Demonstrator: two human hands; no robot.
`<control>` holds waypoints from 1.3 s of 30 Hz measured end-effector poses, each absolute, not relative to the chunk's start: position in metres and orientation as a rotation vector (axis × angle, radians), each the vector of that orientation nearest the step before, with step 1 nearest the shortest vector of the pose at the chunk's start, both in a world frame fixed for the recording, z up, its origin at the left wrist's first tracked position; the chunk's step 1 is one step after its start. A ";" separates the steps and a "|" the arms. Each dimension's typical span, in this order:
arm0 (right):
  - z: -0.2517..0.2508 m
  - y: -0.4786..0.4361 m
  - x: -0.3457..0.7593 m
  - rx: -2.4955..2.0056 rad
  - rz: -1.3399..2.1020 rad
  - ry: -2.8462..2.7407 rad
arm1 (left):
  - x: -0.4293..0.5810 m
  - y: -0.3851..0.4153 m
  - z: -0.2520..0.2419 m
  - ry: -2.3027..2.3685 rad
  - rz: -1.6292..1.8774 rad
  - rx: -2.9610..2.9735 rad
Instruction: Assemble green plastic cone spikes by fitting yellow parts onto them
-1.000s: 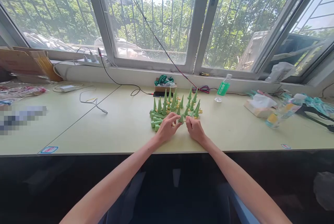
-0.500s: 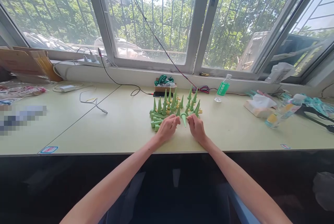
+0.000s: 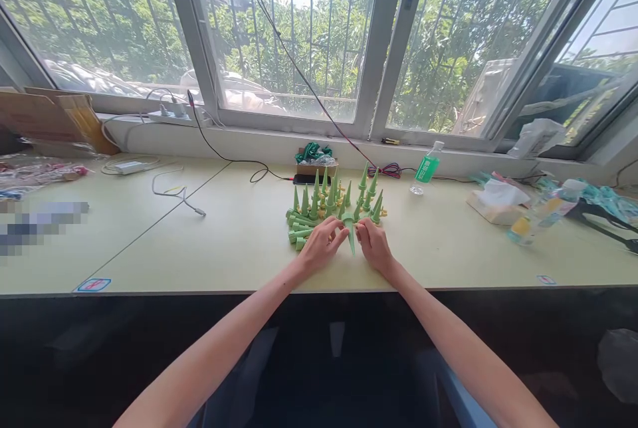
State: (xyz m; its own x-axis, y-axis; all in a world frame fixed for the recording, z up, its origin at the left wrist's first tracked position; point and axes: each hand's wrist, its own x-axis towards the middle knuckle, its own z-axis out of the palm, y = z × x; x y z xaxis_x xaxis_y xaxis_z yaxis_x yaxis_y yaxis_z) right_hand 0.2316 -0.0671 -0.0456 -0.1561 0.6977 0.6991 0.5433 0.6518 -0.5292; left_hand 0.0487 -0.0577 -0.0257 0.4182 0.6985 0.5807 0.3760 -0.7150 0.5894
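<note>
Between my hands is a green plant watering spike (image 3: pixel 350 232), its tip pointing down and toward me and its wide collar at the top. My left hand (image 3: pixel 321 242) is closed at the left side of the spike, thumb and fingers meeting close to its collar. My right hand (image 3: pixel 375 243) is closed in a pinch at the spike's right side, where a small yellowish part shows at the fingertips. Just behind stand several upright green spikes (image 3: pixel 315 202), some with yellow valves. More green spikes (image 3: pixel 298 235) lie on their sides left of my left hand.
A black phone (image 3: pixel 312 179) lies behind the spikes, before a small box of green material (image 3: pixel 315 155). To the right stand a green-labelled bottle (image 3: pixel 425 170), a tissue box (image 3: pixel 493 207) and a tilted clear bottle (image 3: pixel 541 220). A grey cable (image 3: pixel 174 194) lies on the left.
The spike between my hands has tilted, its tip now lower and nearer to me. My left fingers have loosened slightly and shifted along its side; my right hand has barely moved.
</note>
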 end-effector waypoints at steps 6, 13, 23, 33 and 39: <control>-0.046 -0.067 0.232 -0.998 0.193 -1.818 | 0.048 -0.058 -0.027 0.899 1.213 2.271; -0.043 -0.070 0.232 -1.001 0.184 -1.832 | 0.048 -0.059 -0.027 0.873 1.227 2.269; -0.044 -0.069 0.232 -0.999 0.196 -1.852 | 0.049 -0.060 -0.026 0.863 1.238 2.276; -0.050 -0.067 0.232 -1.028 0.146 -1.858 | 0.049 -0.051 -0.037 0.794 1.301 2.313; -0.046 -0.069 0.230 -1.030 0.126 -1.847 | 0.050 -0.052 -0.037 0.833 1.312 2.292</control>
